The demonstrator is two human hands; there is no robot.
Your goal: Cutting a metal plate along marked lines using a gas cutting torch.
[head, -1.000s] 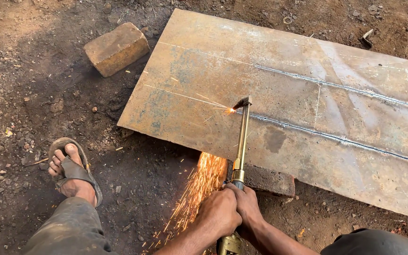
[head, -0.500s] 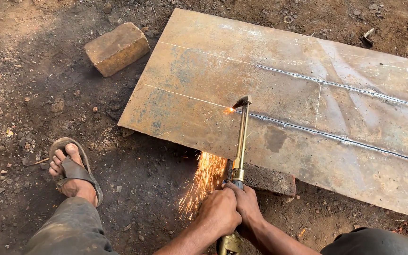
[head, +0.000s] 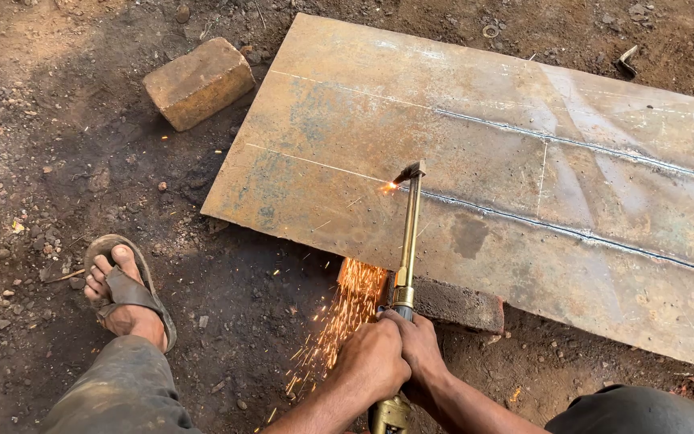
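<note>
Gripping brass cutting torch (head: 406, 241) tight with left hand (head: 369, 363) and right hand (head: 421, 347), sparking on rusty steel plate (head: 524, 185); tan brick (head: 198, 82) lying beside.

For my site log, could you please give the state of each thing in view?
Cutting torch: lit, tip at the plate.
Steel plate: flat, partly cut, sparks falling beneath.
Left hand: gripping the torch.
Right hand: gripping the torch.
Brick: lying loose, apart.

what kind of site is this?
Likely an outdoor, informal metalworking yard: a rusty steel plate lies on bare dirt, propped on a brick, while both hands hold a cutting torch throwing sparks.
</note>
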